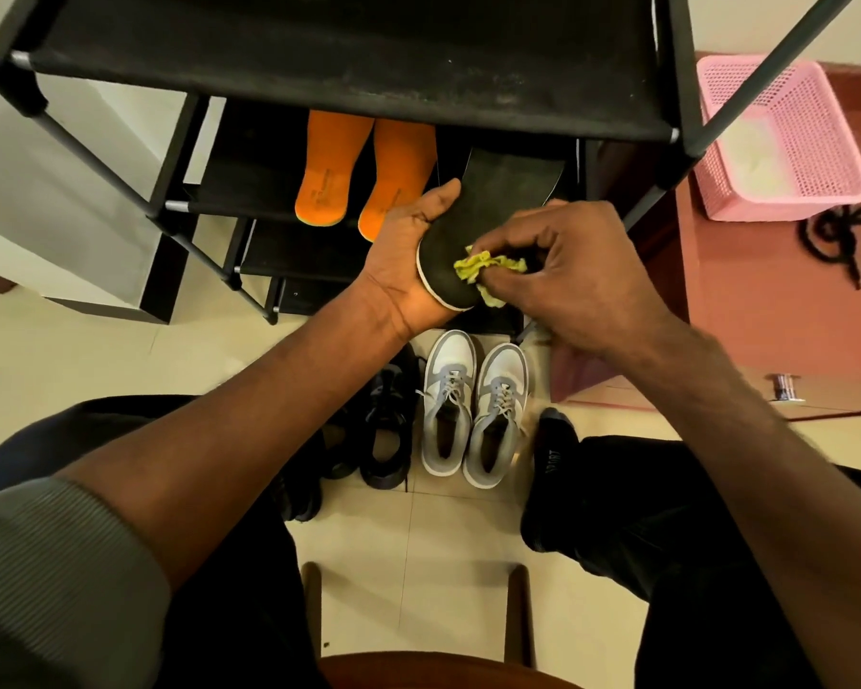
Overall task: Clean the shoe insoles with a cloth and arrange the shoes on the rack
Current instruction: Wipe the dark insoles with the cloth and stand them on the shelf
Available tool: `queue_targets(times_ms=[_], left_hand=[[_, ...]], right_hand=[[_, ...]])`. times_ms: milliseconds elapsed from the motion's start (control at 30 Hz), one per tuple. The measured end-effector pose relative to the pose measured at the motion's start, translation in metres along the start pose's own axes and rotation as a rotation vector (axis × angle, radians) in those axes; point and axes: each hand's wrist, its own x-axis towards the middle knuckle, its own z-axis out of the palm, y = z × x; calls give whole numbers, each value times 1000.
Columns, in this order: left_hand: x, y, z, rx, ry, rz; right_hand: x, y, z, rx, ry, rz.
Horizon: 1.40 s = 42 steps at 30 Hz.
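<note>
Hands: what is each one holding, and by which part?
Left hand grips the black insole at its heel end. Right hand pinches the bunched yellow cloth against it.

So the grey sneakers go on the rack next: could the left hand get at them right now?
Probably not yet. The left hand grips the black insole being wiped with the yellow cloth. The grey sneakers sit uncovered on the floor below, so the path looks free once it lets go.

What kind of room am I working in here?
Probably a home entryway or hall: a black shoe rack on a tiled floor, grey sneakers in front, a pink basket beside it.
</note>
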Motion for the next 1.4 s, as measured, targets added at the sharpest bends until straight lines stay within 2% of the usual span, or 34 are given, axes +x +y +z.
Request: queue_targets(times_ms=[167,300,367,433,567,633,733,800,933,1033,1100,1167,1233,1267,1400], left_hand=[[0,3,-3,10,-1,-67],[1,7,-4,6,35,-14],[0,5,-3,10,43,-43],[-1,-1,-1,14,19,-93],[-1,-5,7,14,0,-38],[-1,1,6,16,-4,-36],[3,9,2,31,34,-7],[3,9,2,43,58,-9],[2,-5,6,117,45,-37],[0,-11,9,151,38,-34],[-2,-7,7,107,26,-56],[-5,-1,2,71,21,-73],[-4,2,0,55,36,-57],[-4,2,0,58,30,-60],[-2,-5,7,82,20,-63]], right_hand=[[3,-16,13,218,24,-85],[1,-13,4,108,-93,-117],[-3,-12,4,66,-103,-123],[-4,-14,9,79,-41,-102],[6,-17,16,180,134,3],[6,-18,14,188,85,-36],[0,-14,3,191,-82,-78],[-2,-7,-1,156,-105,-56],[5,8,0,11,120,64],[11,10,3,107,235,190],[6,-2,11,212,180,118],[-3,-17,15,316,42,10],[-7,-18,11,343,-78,-25],[-5,-13,8,313,-81,-20],[6,2,6,159,157,68]])
